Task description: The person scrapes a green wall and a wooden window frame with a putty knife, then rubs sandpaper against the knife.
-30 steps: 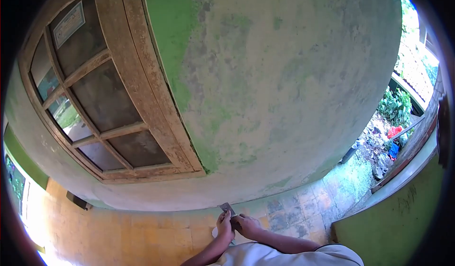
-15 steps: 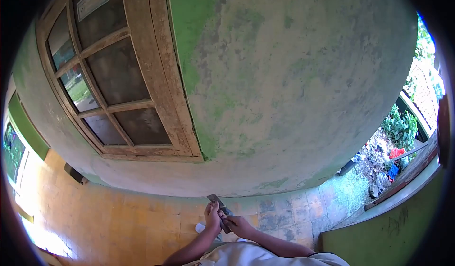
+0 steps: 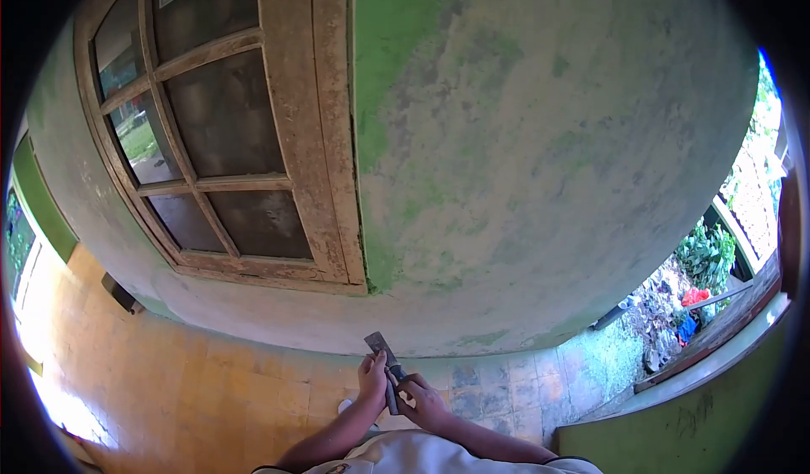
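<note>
Both hands are close together near the bottom centre of the head view, in front of my torso. My left hand (image 3: 372,379) is closed around a flat metal scraper (image 3: 376,341), whose blade points up and to the left toward the wall. Just to its right, my right hand (image 3: 423,402) has its fingers bent against the dark lower part of the tool. A long grey piece (image 3: 391,396) runs downward between the two hands; whether it belongs to the scraper I cannot tell.
A wall (image 3: 523,162) with patchy green paint rises ahead, with a worn wooden window frame (image 3: 333,178) at left. Yellowish tiles (image 3: 219,390) cover the floor. A low green wall (image 3: 666,427) stands at right, rubbish (image 3: 662,322) beyond it. A dark object (image 3: 118,292) sits far left.
The view has shifted, so the window appears further right. The scraper and both hands have tilted and moved slightly, and the right hand's fingers are now more bent over the tool.
</note>
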A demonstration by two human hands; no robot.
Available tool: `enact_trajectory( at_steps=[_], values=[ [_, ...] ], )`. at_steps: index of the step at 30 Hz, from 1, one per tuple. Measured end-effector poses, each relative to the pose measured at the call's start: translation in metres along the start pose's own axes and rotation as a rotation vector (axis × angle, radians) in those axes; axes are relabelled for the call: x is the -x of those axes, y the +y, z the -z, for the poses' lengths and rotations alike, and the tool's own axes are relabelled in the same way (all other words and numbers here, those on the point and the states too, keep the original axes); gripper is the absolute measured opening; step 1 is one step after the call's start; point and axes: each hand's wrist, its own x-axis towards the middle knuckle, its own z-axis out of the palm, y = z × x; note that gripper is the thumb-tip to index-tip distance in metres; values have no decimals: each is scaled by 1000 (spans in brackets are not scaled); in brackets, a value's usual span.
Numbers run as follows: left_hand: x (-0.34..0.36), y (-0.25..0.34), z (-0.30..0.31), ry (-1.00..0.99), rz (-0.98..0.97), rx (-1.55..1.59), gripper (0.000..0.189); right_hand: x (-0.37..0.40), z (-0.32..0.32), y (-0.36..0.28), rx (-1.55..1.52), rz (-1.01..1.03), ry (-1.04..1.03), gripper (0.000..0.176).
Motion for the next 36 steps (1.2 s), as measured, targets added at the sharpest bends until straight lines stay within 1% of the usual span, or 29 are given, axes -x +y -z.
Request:
enact_trajectory(
  at_steps=[2, 3, 5, 6, 8, 9, 11, 12, 14, 15, 17, 18, 20, 21, 22, 25, 26, 28, 29, 30, 31, 32, 33, 35, 36],
  values=[
    [-11, 2, 4, 1, -36, 27, 18, -13, -3, -5, 83, 93, 127, 27],
    [-14, 6, 7, 5, -34, 33, 18, -21, -2, -8, 85, 93, 120, 27],
    [-22, 16, 14, 6, 0, 61, 21, -37, -1, -13, 198, 260, 60, 30],
    [-26, 20, 18, 7, 0, 63, 21, -44, -3, -13, 198, 260, 57, 30],
    [-33, 29, 23, 17, -2, 27, 19, -60, -7, -13, 196, 394, 2, 31],
    [-35, 38, 24, 15, -3, 30, 19, -68, -9, -18, 199, 396, 2, 31],
    [-38, 57, 27, -21, 79, 39, 19, -82, -12, -29, 304, 459, -27, 30],
    [-44, 64, 29, -25, 82, 41, 19, -90, -14, -31, 308, 457, -27, 30],
    [-57, 78, 35, -86, 124, -68, 19, -106, -19, -30, 328, 529, -19, 30],
    [-66, 79, 42, -93, 129, -67, 19, -113, -23, -30, 335, 523, -18, 30],
    [-89, 77, 55, -168, 82, -58, 18, -126, -30, -29, 284, 524, 20, 30],
    [-92, 82, 57, -179, 88, -60, 18, -132, -32, -29, 292, 516, 25, 30],
    [-96, 92, 59, -173, 40, 32, 17, -142, -36, -27, 61, 289, 122, 28],
    [-100, 98, 58, -137, 81, 91, 17, -147, -37, -28, 70, 244, 193, 23],
    [-100, 103, 58, -147, 88, 82, 17, -151, -37, -29, 73, 237, 205, 23],
    [-92, 119, 59, -250, -2, -28, 24, -161, -37, -36, -71, -18, 300, 25],
    [-89, 123, 57, -258, 3, -40, 24, -164, -40, -39, -74, -24, 314, 25],
    [-82, 135, 51, -324, -153, -291, 25, -172, -47, -44, -115, -44, 310, 29],
    [-81, 140, 50, -351, -139, -286, 24, -175, -51, -47, -118, -47, 325, 29],
    [-83, 141, 49, -361, -137, -298, 24, -178, -55, -50, -86, -12, 337, 29],
    [-85, 141, 48, -381, -108, -245, 23, -180, -58, -52, -53, 22, 349, 28],
    [-87, 142, 48, -399, -77, -193, 23, -183, -61, -52, -55, 15, 363, 28],
    [-84, 152, 47, -383, -2, -184, 20, -185, -63, -50, -91, -1, 357, 28],
    [-93, 151, 53, -401, -22, -196, 17, -186, -67, -50, -131, -25, 362, 28],
    [-98, 150, 56, -410, -52, -194, 15, -186, -64, -52, -153, -78, 332, 28]
  ],
)
